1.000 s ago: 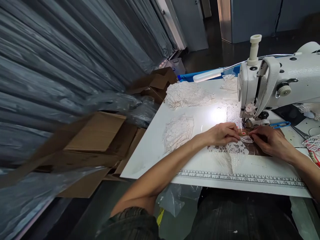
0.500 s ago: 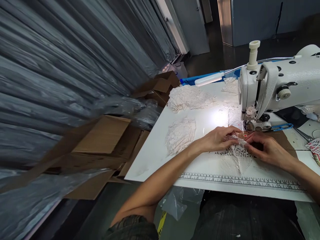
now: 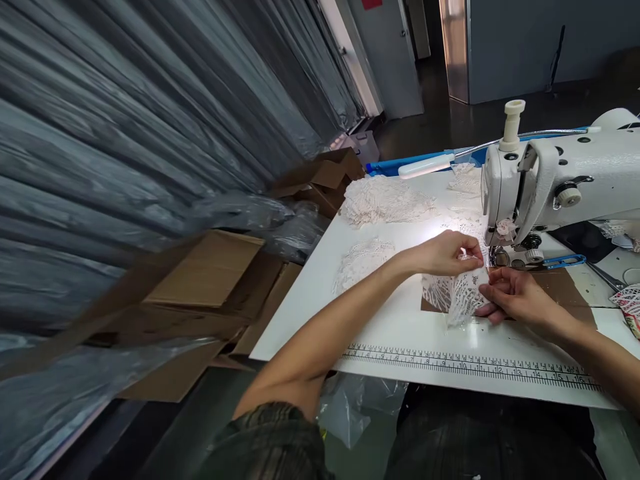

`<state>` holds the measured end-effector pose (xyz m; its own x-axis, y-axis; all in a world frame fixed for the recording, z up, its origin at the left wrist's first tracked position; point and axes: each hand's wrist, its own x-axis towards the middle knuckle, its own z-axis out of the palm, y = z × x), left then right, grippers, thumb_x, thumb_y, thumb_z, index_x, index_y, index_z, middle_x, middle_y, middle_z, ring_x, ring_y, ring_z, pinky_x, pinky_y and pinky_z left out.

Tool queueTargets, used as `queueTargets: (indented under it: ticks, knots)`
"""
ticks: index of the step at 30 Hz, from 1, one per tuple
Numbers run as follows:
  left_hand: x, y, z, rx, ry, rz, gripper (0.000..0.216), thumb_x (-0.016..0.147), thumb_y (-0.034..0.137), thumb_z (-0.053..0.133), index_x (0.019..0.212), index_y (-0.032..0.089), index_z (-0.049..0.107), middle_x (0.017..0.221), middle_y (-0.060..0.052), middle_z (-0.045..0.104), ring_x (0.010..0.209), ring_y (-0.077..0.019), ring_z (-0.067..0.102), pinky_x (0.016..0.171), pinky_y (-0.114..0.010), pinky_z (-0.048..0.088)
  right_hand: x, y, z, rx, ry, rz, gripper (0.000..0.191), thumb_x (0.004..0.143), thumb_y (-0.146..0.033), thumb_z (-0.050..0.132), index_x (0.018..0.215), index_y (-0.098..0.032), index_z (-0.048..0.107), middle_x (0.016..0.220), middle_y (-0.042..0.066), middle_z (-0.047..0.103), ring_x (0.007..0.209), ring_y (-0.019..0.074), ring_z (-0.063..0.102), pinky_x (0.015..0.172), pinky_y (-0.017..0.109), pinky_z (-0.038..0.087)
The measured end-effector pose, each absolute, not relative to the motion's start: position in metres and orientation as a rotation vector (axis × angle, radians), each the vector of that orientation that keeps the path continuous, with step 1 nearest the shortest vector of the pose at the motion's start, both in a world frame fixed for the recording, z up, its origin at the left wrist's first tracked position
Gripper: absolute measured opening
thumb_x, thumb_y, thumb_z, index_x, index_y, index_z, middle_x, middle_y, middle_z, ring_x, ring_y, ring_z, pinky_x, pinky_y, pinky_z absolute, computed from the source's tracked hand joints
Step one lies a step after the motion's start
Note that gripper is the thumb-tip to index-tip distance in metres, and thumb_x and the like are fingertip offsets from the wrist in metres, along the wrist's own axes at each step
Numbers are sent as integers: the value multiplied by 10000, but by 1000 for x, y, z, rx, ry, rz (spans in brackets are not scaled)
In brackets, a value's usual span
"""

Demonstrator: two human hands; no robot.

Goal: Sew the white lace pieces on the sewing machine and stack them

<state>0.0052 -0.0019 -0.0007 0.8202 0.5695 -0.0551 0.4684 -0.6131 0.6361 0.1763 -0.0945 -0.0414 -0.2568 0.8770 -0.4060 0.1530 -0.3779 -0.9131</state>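
A piece of white lace hangs between my two hands, just in front of the needle area of a white sewing machine. My left hand pinches its upper edge, thumb and fingers pressed together. At the right edge of the lace, my right hand grips it between thumb and curled fingers. Part of the lace lies over a brown sheet on the white table. More lace runs behind my left hand toward the machine; how the pieces join is hidden.
Heaped lace and a smaller lace pile lie on the left of the table. Blue thread snips and scissors rest right of the needle. A printed ruler runs along the front edge. Open cardboard boxes stand at left.
My left hand has risen slightly and lifted the lace edge; the lace now hangs more upright between my hands. My right fingers have curled under it. The view has shifted a little.
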Motion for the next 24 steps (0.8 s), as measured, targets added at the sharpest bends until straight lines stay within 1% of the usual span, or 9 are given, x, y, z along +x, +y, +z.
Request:
queueTargets:
  ticks: [2, 4, 7, 9, 13, 16, 18, 20, 24]
  knots:
    - [15, 6, -5, 2572, 748, 113, 147, 872, 272, 597, 867, 153, 683, 796, -25, 674, 672, -102, 591, 576, -210, 416, 177, -93, -41, -1557, -1236, 1720, 235, 890, -365, 593, 946, -212, 424, 688, 39, 667, 580, 183, 674, 500, 282, 559]
    - [18, 7, -16, 2824, 874, 132, 215, 859, 341, 648, 915, 135, 679, 886, -68, 676, 723, -140, 606, 570, -226, 417, 190, -92, -41, -1646, -1465, 1653, 251, 898, -431, 573, 924, -225, 433, 627, 16, 663, 475, 182, 634, 420, 283, 508]
    - [7, -3, -31, 3094, 965, 442, 350, 874, 446, 637, 973, 111, 646, 952, -107, 654, 742, -167, 591, 568, -252, 427, 219, -89, -39, -1745, -1887, 1116, 240, 905, -435, 515, 784, -229, 490, 519, -13, 610, 423, 163, 589, 410, 262, 443]
    - [-7, -14, -37, 3141, 724, 620, 318, 922, 427, 566, 960, 118, 632, 918, -83, 649, 719, -147, 578, 581, -253, 447, 232, -86, -38, -1675, -2090, 772, 236, 907, -395, 476, 763, -220, 542, 571, 6, 633, 462, 159, 590, 429, 261, 419]
    - [-25, -32, -41, 3123, 195, 589, 237, 908, 343, 560, 983, 125, 617, 958, -81, 654, 781, -156, 603, 674, -293, 509, 225, -78, -44, -1431, -2360, 353, 350, 944, -347, 367, 1086, -191, 647, 862, 75, 695, 654, 191, 634, 527, 284, 442]
    - [-22, -32, -50, 3276, 120, 642, 122, 906, 137, 509, 827, 122, 601, 849, -65, 659, 686, -135, 583, 632, -270, 487, 208, -72, -52, -1440, -2522, 135, 415, 958, -332, 329, 1235, -220, 617, 1010, 113, 641, 666, 193, 603, 521, 290, 419]
    - [-17, -27, -58, 3311, 163, 774, 205, 912, 89, 450, 745, 128, 562, 720, -42, 625, 604, -118, 543, 568, -244, 455, 202, -69, -55, -1523, -2576, 61, 405, 955, -338, 353, 1245, -246, 619, 1011, 113, 613, 617, 174, 569, 494, 278, 389]
    - [-13, -21, -64, 3224, 285, 871, 228, 931, 126, 402, 754, 137, 546, 654, -22, 588, 575, -112, 519, 536, -228, 445, 202, -67, -56, -1574, -2574, 78, 396, 959, -354, 370, 1259, -260, 612, 1033, 111, 600, 625, 169, 570, 490, 269, 383]
    - [-14, -18, -69, 2992, 441, 848, 231, 943, 177, 360, 804, 149, 543, 671, -15, 605, 604, -103, 539, 555, -217, 477, 214, -69, -55, -1486, -2463, 308, 403, 960, -376, 372, 1251, -240, 615, 1041, 105, 613, 677, 181, 606, 530, 290, 450]
